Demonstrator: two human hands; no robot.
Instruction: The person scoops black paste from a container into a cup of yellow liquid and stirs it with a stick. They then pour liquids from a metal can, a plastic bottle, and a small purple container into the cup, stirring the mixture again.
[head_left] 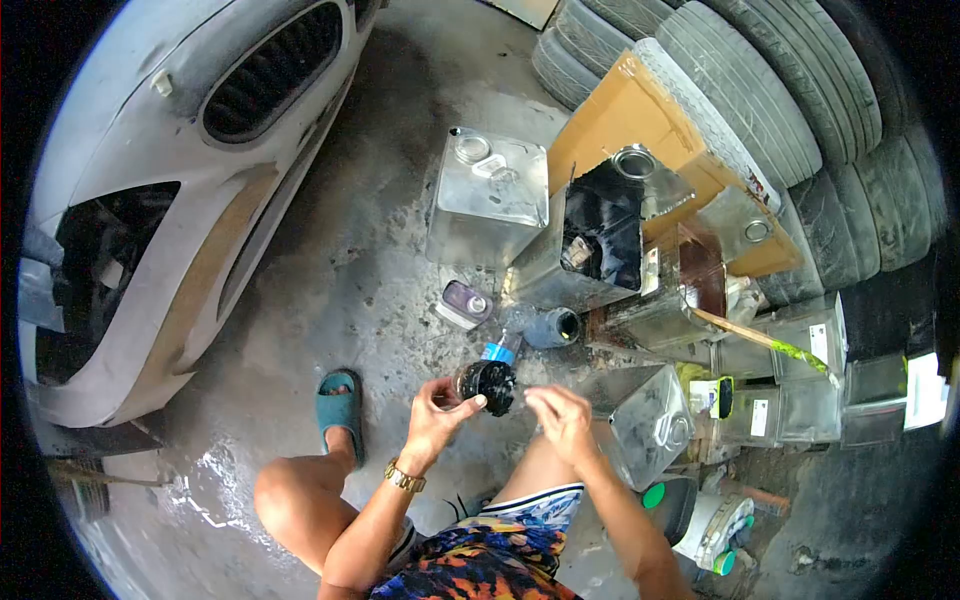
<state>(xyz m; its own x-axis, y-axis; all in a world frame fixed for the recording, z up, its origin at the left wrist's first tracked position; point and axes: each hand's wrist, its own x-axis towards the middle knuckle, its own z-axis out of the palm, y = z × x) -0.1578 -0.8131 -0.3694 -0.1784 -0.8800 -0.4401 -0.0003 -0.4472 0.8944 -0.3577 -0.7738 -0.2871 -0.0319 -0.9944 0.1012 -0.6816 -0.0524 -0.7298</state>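
Observation:
A small round container [470, 380], its top coated in glossy black, is gripped between the thumb and fingers of my left hand [437, 412]. My right hand [562, 418] is just right of it, apart from it, with fingertips pressed together; what they hold, if anything, is too small to make out. Beyond the container lies a clear plastic bottle with a blue label [498, 352]. A bluish jug with a dark opening [552, 328] lies beside that bottle. Farther up stands a small purple-grey can [464, 304].
A closed metal can [492, 185] and an open one with black inside [540, 262] stand ahead. Another metal can [650, 425] is near my right knee. A car bumper [200, 320] is at left; tires [735, 85] and cardboard [620, 105] are upper right.

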